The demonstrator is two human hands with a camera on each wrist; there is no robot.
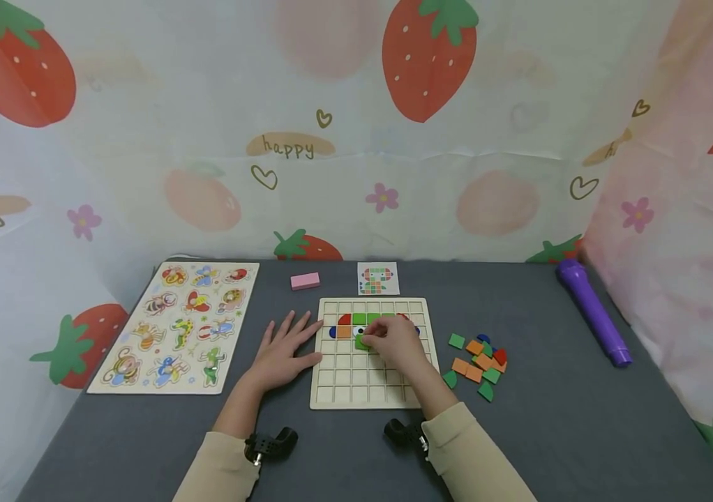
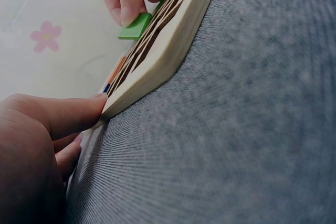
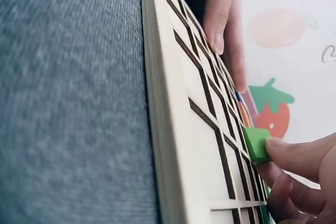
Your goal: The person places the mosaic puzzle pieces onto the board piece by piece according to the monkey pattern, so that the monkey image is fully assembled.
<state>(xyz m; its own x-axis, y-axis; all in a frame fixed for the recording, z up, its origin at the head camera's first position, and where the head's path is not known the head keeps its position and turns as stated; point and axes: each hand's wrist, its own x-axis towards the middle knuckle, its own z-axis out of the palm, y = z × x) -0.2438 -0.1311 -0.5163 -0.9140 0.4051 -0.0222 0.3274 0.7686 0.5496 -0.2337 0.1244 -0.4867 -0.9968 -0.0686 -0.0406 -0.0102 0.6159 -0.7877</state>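
1. Right hand (image 1: 397, 341): thumb and fingertip pinch a green tile (image 3: 257, 144) by its edge. Grip is small, probably because a tile this thin leaves little else to hold.
2. Tile is over the board (image 1: 344, 390), just below a white piece with a black dot (image 1: 359, 330). Tilted off the grid in the wrist views; can't tell if any edge is seated.
3. Left hand (image 1: 284, 352): fingers straight and spread, nothing gripped. Thumb touches the board's left edge, likely to stop it sliding.
4. Card (image 1: 378, 279) with a coloured block pattern lies just beyond the board, presumably so it can be read without moving either hand.
5. Loose pieces (image 1: 474, 369) sit in a heap right of the board, handy for the right hand.
6. Puzzle sheet (image 1: 174, 328), pink block (image 1: 305, 281) and purple tube (image 1: 594, 314) lie apart from the board, out of the work area.
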